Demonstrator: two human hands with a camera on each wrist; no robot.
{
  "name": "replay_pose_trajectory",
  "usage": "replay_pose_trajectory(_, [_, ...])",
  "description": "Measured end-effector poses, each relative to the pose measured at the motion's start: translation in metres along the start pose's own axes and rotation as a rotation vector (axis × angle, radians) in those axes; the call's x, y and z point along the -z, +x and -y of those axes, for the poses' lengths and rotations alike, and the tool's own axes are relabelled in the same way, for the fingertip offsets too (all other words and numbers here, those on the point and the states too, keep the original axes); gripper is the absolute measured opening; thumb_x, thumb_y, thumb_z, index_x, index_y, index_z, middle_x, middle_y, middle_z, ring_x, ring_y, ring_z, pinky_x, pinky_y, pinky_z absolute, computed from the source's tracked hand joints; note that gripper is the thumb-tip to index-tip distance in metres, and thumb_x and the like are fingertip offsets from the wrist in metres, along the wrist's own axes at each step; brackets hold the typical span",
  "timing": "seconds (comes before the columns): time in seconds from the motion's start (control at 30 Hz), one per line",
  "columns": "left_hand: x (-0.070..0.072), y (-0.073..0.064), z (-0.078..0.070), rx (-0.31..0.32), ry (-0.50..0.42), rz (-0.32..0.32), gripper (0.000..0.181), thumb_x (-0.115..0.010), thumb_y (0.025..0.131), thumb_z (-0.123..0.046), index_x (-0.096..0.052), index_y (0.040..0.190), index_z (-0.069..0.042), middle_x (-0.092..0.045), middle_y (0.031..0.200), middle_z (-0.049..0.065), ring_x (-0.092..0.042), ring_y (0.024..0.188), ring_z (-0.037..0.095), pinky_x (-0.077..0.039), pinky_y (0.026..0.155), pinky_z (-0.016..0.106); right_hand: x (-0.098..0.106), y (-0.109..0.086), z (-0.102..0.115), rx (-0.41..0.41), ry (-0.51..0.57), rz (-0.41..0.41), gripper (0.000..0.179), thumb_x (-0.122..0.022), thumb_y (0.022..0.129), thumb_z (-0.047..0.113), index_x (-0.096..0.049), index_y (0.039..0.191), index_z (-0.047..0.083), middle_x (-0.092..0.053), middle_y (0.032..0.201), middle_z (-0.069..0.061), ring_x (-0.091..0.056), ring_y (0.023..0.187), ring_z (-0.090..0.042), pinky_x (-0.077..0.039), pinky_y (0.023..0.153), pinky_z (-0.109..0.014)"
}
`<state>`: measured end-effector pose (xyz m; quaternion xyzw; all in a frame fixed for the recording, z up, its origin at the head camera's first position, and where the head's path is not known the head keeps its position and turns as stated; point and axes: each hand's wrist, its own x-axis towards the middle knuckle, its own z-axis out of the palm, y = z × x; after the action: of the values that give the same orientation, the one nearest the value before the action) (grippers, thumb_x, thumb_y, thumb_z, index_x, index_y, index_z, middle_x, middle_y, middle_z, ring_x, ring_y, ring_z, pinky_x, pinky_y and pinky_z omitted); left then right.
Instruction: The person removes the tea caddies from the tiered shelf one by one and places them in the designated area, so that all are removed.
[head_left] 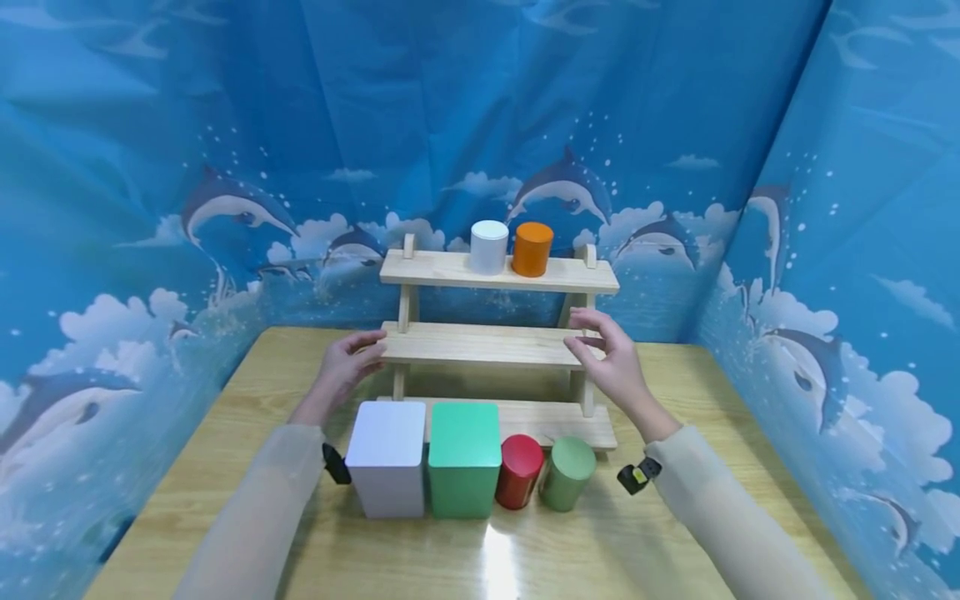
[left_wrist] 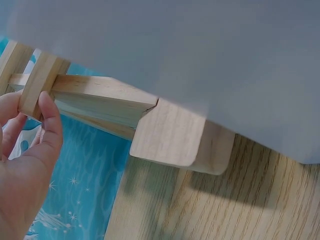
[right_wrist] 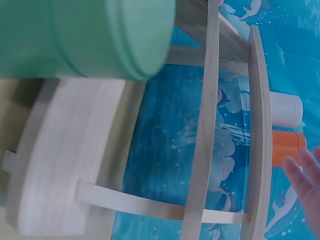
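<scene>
A three-tier wooden display rack (head_left: 487, 343) stands on the table. My left hand (head_left: 348, 362) is at the left end of its middle shelf; in the left wrist view, thumb and fingers pinch the board's end (left_wrist: 37, 92). At the right end of that shelf is my right hand (head_left: 611, 362), fingers bent and spread, thumb apart, holding nothing. On the top shelf a white cylinder (head_left: 489, 248) and an orange cylinder (head_left: 532, 250) stand side by side.
In front of the rack stand a white box (head_left: 386, 458), a green box (head_left: 465, 467), a red cylinder (head_left: 519, 472) and a light green cylinder (head_left: 567, 473) in a row, between my forearms. A blue dolphin-print curtain (head_left: 450, 125) surrounds the wooden table (head_left: 405, 558).
</scene>
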<state>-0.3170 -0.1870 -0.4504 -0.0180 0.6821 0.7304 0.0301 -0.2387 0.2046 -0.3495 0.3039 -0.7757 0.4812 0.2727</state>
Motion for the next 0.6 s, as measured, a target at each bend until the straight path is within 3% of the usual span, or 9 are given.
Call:
replay_pose_trajectory(0.23, [0.000,-0.001,-0.001,-0.023,0.007,0.010,0.047,-0.064,0.089,-0.020,-0.051,0.129,-0.001,-0.046,0.128,0.012,-0.058,0.096,0.013,-0.053,0.085,0.028,-0.003,0.016,-0.003,-0.016,-0.086,-0.020,0.033,-0.062,0.083,-0.011,-0.055,0.115,-0.009,-0.056,0.117,-0.022,-0.057,0.100,-0.040,-0.054,0.081,-0.038])
replay_pose_trajectory(0.4, [0.001,0.000,-0.001,-0.021,0.001,0.009,0.045,-0.065,0.088,-0.020,-0.052,0.128,-0.002,-0.048,0.124,0.008,-0.058,0.095,0.014,-0.053,0.082,0.027,-0.004,0.026,-0.028,-0.026,-0.100,-0.031,0.036,-0.064,0.084,-0.005,-0.055,0.119,-0.004,-0.058,0.114,-0.019,-0.057,0.101,-0.037,-0.053,0.081,-0.047])
replay_pose_trajectory(0.6, [0.001,-0.001,0.001,-0.022,-0.002,0.012,0.046,-0.065,0.088,-0.019,-0.052,0.128,-0.002,-0.049,0.123,0.008,-0.058,0.093,0.013,-0.054,0.082,0.028,-0.007,0.036,-0.045,-0.097,-0.113,-0.033,0.038,-0.064,0.088,0.013,-0.055,0.123,0.002,-0.057,0.119,-0.012,-0.057,0.105,-0.026,-0.052,0.086,-0.044])
